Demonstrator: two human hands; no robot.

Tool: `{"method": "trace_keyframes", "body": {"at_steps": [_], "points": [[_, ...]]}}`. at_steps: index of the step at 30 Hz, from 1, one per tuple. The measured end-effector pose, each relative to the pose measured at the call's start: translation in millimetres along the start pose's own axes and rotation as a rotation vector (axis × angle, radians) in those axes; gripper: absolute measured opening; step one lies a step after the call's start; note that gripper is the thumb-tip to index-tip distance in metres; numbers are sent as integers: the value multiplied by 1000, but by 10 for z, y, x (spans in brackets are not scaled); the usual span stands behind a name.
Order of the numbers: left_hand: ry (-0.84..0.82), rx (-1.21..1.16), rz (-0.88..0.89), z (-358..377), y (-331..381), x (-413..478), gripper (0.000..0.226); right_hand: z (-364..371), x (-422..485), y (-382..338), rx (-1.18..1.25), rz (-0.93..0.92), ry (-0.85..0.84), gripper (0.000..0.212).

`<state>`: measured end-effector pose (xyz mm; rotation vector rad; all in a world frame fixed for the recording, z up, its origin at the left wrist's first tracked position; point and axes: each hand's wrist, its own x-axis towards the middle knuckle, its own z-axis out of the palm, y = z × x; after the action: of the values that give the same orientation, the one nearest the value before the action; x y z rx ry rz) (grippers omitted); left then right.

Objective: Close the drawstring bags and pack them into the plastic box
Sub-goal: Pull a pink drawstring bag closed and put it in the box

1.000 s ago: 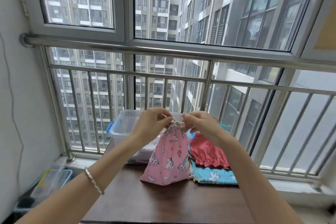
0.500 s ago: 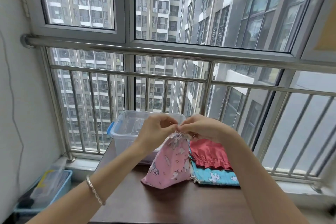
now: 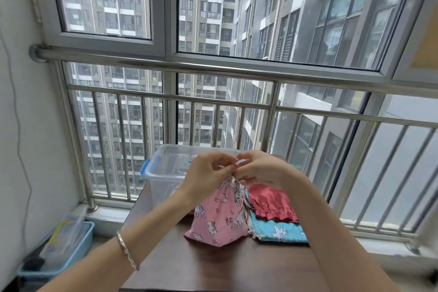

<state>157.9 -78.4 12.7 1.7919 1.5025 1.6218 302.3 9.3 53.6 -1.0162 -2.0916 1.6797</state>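
A pink drawstring bag (image 3: 219, 217) printed with unicorns stands upright on the dark wooden table (image 3: 213, 265), its neck gathered tight. My left hand (image 3: 208, 174) and my right hand (image 3: 259, 169) meet just above the neck, and each pinches the white cord there. To the right of the pink bag, a red bag (image 3: 272, 205) lies flat on top of a blue unicorn bag (image 3: 279, 231). The clear plastic box (image 3: 166, 170) with blue latches stands open behind my left hand.
A steel railing (image 3: 213, 102) and the window run right behind the table. A blue bin (image 3: 64, 246) with odds and ends sits on the floor at lower left, by the white wall.
The bag's neck has stayed gathered while both hands shifted slightly along the cord above it. The camera has tilted a little, so the table sits lower in view.
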Motion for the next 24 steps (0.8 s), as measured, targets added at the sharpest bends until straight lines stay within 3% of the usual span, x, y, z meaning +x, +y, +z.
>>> {"method": "trace_keyframes", "body": {"at_steps": [4, 10, 14, 18, 24], "points": [[0, -50, 13, -8, -5, -2, 35, 23, 15, 2, 84, -105, 97, 44], [-36, -9, -3, -81, 20, 70, 46, 60, -9, 39, -71, -244, 180, 43], [-83, 26, -109, -146, 37, 136, 40, 67, -59, 62, -91, -330, 185, 46], [-212, -136, -320, -192, 31, 205, 34, 77, -123, 46, -138, -410, 168, 44], [-322, -154, -374, -233, 44, 268, 34, 67, -143, 58, -168, -514, 203, 37]]}}
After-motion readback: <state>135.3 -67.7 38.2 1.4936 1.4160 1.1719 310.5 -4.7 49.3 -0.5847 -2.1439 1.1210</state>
